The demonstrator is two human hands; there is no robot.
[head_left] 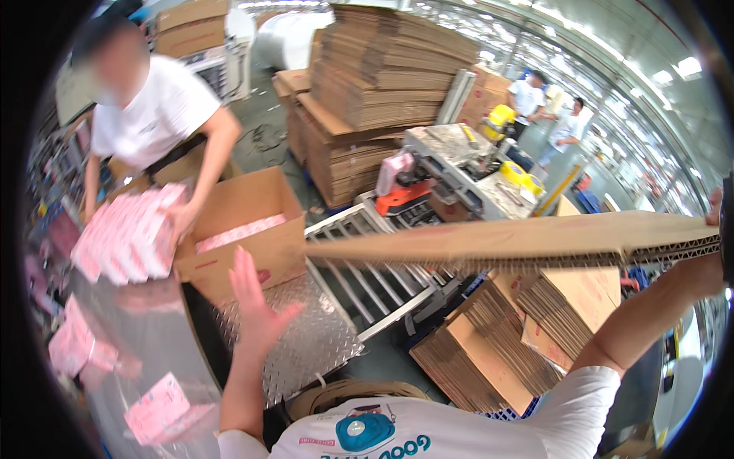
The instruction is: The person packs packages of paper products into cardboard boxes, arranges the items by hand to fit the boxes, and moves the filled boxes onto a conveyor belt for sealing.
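My right hand [716, 216], at the far right rim and partly cut off, grips the end of a flattened cardboard box [505, 239]. The folded sheet stretches level across the view, corrugated edge toward me. Fingers spread and holding nothing, my left hand [260, 302] is raised in front of an open cardboard box [229, 268]. Pink packages [241, 232] lie inside that box. Beyond it, a co-worker's hands press a row of pink-and-white packages [130, 233] together from both ends, beside the box's left wall.
Loose pink packages [164, 409] lie on the metal conveyor [153, 336] at left. A diamond-plate platform [306, 336] and roller conveyor [375, 268] extend beneath the boxes. Flattened-carton stacks stand at the back [390, 69] and lower right [489, 352]. A bench [451, 145] holds yellow tape rolls [520, 176].
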